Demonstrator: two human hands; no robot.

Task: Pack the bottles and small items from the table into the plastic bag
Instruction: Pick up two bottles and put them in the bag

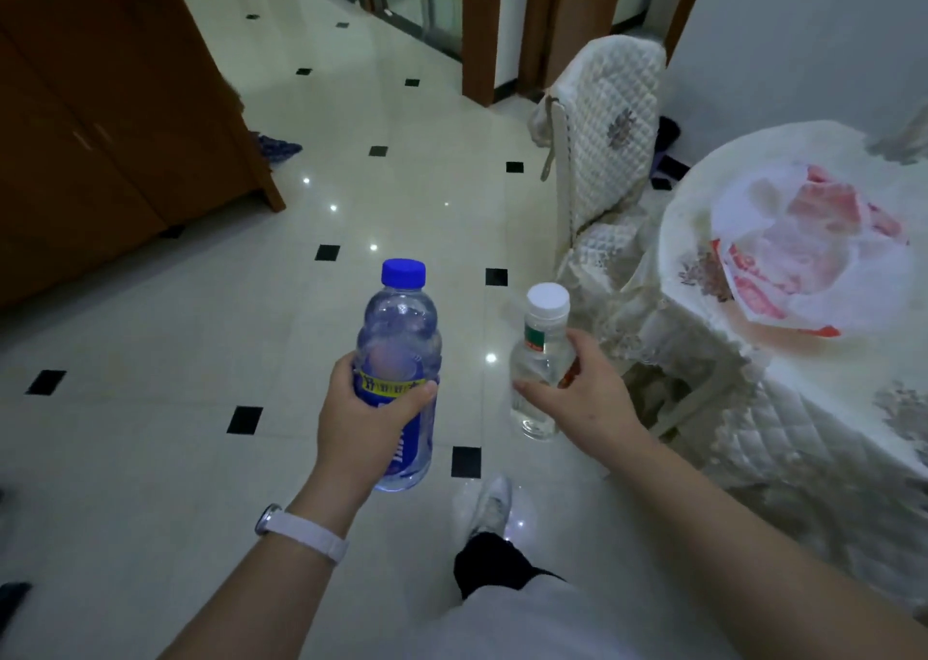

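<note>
My left hand [366, 418] grips a clear bottle with a blue cap and blue label [399, 328], held upright over the floor. My right hand [587, 393] holds a smaller clear bottle with a white cap [540, 358], also upright. A white plastic bag with red print [808, 248] lies flat on the round table [703, 237] at the right, well away from both hands. No other small items show on the visible part of the table.
A chair with a quilted white cover [607, 147] stands against the table's left side. A brown wooden cabinet [100, 132] fills the left. Pale tiled floor [201, 338] with black inlays spreads between them. My foot in a white shoe [489, 504] is below the bottles.
</note>
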